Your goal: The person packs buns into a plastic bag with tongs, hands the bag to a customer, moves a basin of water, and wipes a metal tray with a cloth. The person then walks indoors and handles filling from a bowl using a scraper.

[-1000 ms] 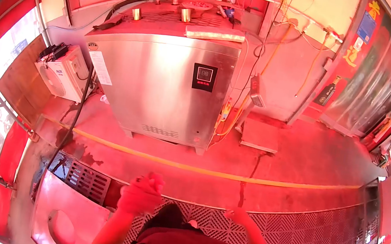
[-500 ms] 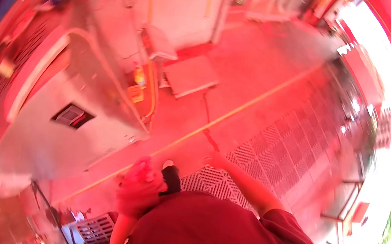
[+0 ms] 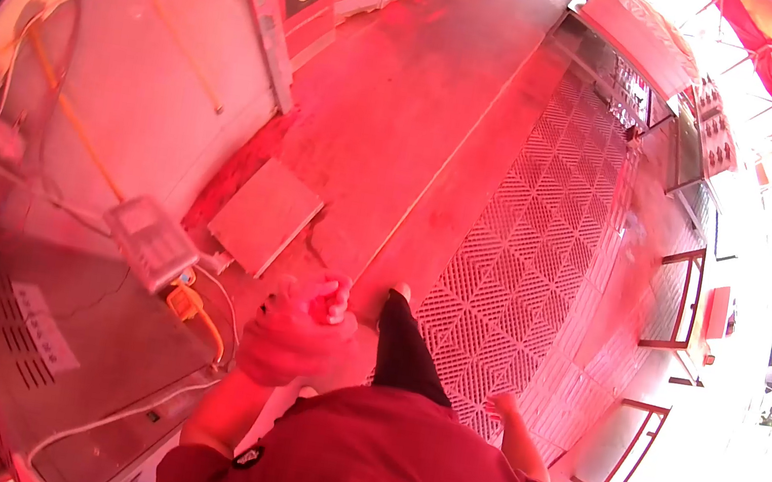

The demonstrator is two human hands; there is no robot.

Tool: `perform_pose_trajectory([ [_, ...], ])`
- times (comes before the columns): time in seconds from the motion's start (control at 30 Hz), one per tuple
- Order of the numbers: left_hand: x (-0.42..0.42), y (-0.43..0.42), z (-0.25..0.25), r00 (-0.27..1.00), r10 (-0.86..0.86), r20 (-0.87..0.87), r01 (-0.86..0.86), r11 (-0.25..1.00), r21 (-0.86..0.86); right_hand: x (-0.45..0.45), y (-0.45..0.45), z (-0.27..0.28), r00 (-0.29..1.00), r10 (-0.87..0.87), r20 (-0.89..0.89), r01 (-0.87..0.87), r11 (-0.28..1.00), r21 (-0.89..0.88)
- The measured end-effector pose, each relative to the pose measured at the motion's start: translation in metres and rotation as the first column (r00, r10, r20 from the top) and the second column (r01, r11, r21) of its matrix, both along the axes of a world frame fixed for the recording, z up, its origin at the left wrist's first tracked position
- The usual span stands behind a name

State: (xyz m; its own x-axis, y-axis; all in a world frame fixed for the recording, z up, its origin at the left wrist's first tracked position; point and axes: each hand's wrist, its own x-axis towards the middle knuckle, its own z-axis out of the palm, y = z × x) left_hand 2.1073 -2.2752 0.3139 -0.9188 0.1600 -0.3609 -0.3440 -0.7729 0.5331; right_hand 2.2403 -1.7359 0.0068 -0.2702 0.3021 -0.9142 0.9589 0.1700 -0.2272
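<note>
My left hand (image 3: 329,300) is raised in front of my body with its fingers curled. It grips a rounded, bulging bundle (image 3: 294,352), possibly a filled bag; the red light hides what it is. My right hand (image 3: 503,405) hangs low at my side over the floor matting, with loose fingers and nothing visible in it. My dark-trousered leg (image 3: 408,349) is stepping forward between the hands.
A metal cabinet (image 3: 88,366) with vents and a hose stands at the left. A flat square slab (image 3: 266,215) lies on the floor ahead by the wall. Patterned floor mats (image 3: 513,260) run along the right, beside stools (image 3: 677,299) and tables (image 3: 665,113).
My view has moved forward along the floor, and the slab is closer. My right hand has swung back to my side. My left hand still carries the bundle.
</note>
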Motion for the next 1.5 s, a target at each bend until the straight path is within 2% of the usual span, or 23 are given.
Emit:
perform_pose_trajectory([
  [0.03,-0.032,0.005,0.003,0.999,0.003,0.035,-0.005,0.999,0.035,-0.023,0.035,-0.036,0.995,-0.076,0.062,0.082,0.991,-0.105],
  [0.1,-0.103,0.011,0.009,0.996,0.011,0.092,-0.020,0.994,0.104,-0.107,-0.021,0.021,0.998,0.049,-0.046,-0.049,0.999,0.007],
  [0.13,-0.135,0.009,0.002,0.994,0.006,0.112,-0.019,0.993,0.119,-0.160,-0.032,0.032,0.953,0.233,-0.191,-0.248,0.967,-0.060],
  [0.2,-0.195,0.012,-0.013,0.986,0.001,0.164,-0.026,0.988,0.149,-0.278,-0.080,0.078,0.669,0.465,-0.580,-0.627,0.773,-0.103],
  [0.23,-0.217,0.022,0.007,0.995,0.076,-0.065,-0.088,0.976,-0.200,-0.335,-0.118,0.115,0.540,0.464,-0.702,-0.727,0.677,-0.112],
  [0.27,-0.243,0.037,0.044,0.952,0.064,-0.300,-0.215,0.837,-0.503,-0.393,-0.177,0.198,0.560,0.478,-0.677,-0.756,0.630,-0.181],
  [0.33,-0.301,0.037,0.089,0.934,0.076,-0.350,-0.264,0.808,-0.527,-0.475,-0.255,0.262,0.375,0.324,-0.869,-0.889,0.393,-0.238],
  [0.37,-0.335,0.025,0.102,0.977,0.132,-0.166,-0.173,0.949,-0.265,-0.515,-0.297,0.316,0.266,0.381,-0.885,-0.947,0.276,-0.165],
  [0.43,-0.399,-0.007,0.139,0.998,0.024,-0.064,-0.027,0.999,-0.035,-0.563,-0.361,0.354,0.217,0.053,-0.975,-0.972,0.107,-0.210],
  [0.47,-0.436,-0.020,0.164,0.986,-0.086,-0.142,0.068,0.989,-0.130,-0.585,-0.383,0.373,0.277,0.084,-0.957,-0.961,0.027,-0.276],
  [0.53,-0.506,-0.035,0.196,0.743,-0.137,-0.655,-0.250,0.851,-0.462,-0.642,-0.403,0.389,0.246,0.170,-0.954,-0.962,-0.077,-0.262],
  [0.6,-0.589,-0.037,0.204,0.780,0.036,-0.625,-0.454,0.720,-0.525,-0.698,-0.420,0.405,0.086,0.249,-0.965,-0.987,-0.112,-0.117],
  [0.63,-0.642,-0.040,0.191,0.811,0.131,-0.571,-0.484,0.698,-0.528,-0.735,-0.419,0.421,0.183,0.289,-0.940,-0.955,-0.175,-0.240],
  [0.73,-0.772,-0.020,0.154,0.923,0.051,-0.380,-0.191,0.921,-0.339,-0.825,-0.401,0.389,0.017,0.574,-0.818,-0.999,-0.015,-0.032],
  [0.8,-0.832,0.009,0.152,0.939,-0.074,-0.336,-0.045,0.941,-0.334,-0.871,-0.363,0.364,0.042,0.446,-0.894,-0.984,0.172,0.040],
  [0.87,-0.882,0.027,0.151,0.932,-0.168,-0.322,0.052,0.939,-0.339,-0.923,-0.319,0.397,0.201,0.669,-0.715,-0.923,0.374,0.090],
  [0.93,-0.932,0.037,0.150,0.917,-0.265,-0.297,0.130,0.904,-0.407,-0.965,-0.259,0.369,0.460,0.468,-0.755,-0.750,0.659,-0.049],
  [1.0,-0.994,0.036,0.146,0.909,-0.340,-0.239,0.188,0.849,-0.494,-1.008,-0.204,0.357,0.511,0.339,-0.790,-0.559,0.829,-0.006],
  [1.03,-1.024,0.034,0.139,0.906,-0.370,-0.205,0.214,0.820,-0.531,-1.029,-0.179,0.348,0.665,0.143,-0.733,-0.363,0.919,-0.150],
  [1.07,-1.054,0.031,0.130,0.915,-0.345,-0.210,0.192,0.828,-0.526,-1.047,-0.158,0.339,0.774,-0.071,-0.629,-0.136,0.952,-0.275],
  [1.17,-1.146,0.020,0.121,0.948,-0.270,-0.168,0.138,0.826,-0.547,-1.140,-0.116,0.319,0.795,-0.150,-0.588,0.054,0.983,-0.178],
  [1.27,-1.237,0.006,0.110,0.981,-0.180,-0.067,0.114,0.827,-0.550,-1.272,-0.120,0.328,0.718,-0.184,-0.671,0.027,0.971,-0.238],
  [1.5,-1.416,-0.036,0.139,0.988,0.085,-0.125,-0.140,0.828,-0.543,-1.600,-0.243,0.373,0.672,-0.025,-0.740,-0.393,0.835,-0.385],
])
